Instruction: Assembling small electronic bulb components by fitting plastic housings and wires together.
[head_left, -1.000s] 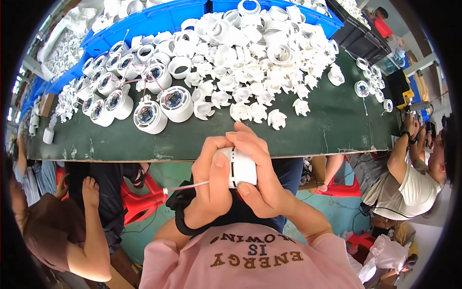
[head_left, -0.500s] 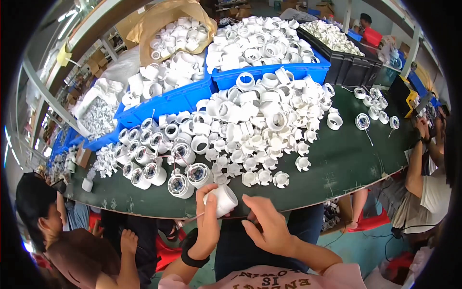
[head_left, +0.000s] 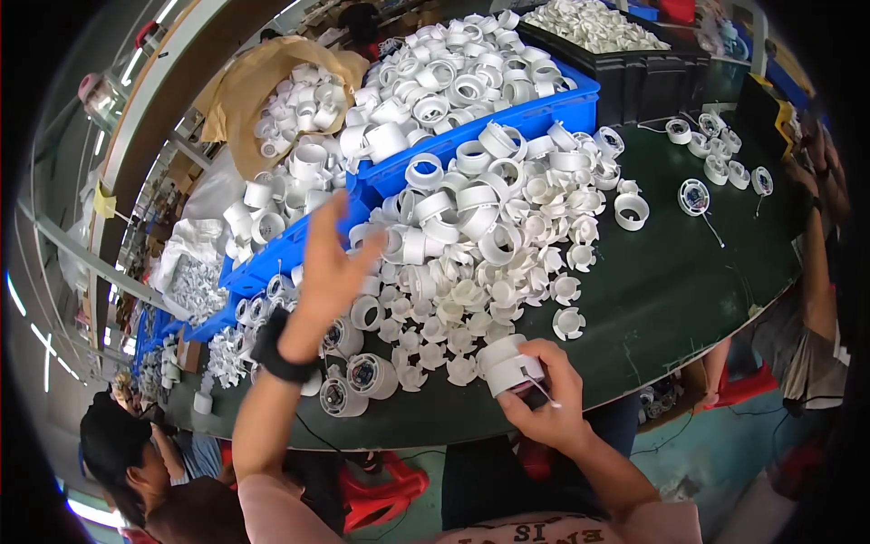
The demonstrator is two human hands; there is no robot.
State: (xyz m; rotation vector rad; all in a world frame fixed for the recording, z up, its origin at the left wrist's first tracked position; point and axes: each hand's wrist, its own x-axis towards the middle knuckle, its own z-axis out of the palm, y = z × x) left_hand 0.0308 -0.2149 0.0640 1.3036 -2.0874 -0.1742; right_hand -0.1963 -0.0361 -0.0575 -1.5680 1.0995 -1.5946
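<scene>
Between the thumb and fingers of my right hand (head_left: pixel 555 399) is a white round plastic housing (head_left: pixel 503 363), tilted, with a thin pale wire trailing from it. It sits above the table's near edge. My left hand (head_left: pixel 331 276), wearing a black wristband, is stretched out over the pile of white plastic rings (head_left: pixel 458 213), fingers apart and slightly blurred. Nothing shows in its grasp; whether its fingertips touch a ring I cannot tell. Below it stand white housings with round circuit boards inside (head_left: pixel 372 374), partly hidden by my forearm. Small white clawed caps (head_left: pixel 569 323) lie nearer me.
Behind the pile stand a blue bin (head_left: pixel 580 104) heaped with rings, a black crate (head_left: pixel 625 82) of small white parts and a brown paper bag (head_left: pixel 240 136). Wired round modules (head_left: pixel 694 197) lie on the green tabletop (head_left: pixel 671 299) at right. Other people sit at both sides.
My left hand has left the housing and swung forward and left over the pile. The housing is now in my right hand, further right. The whole view has shifted and tilted.
</scene>
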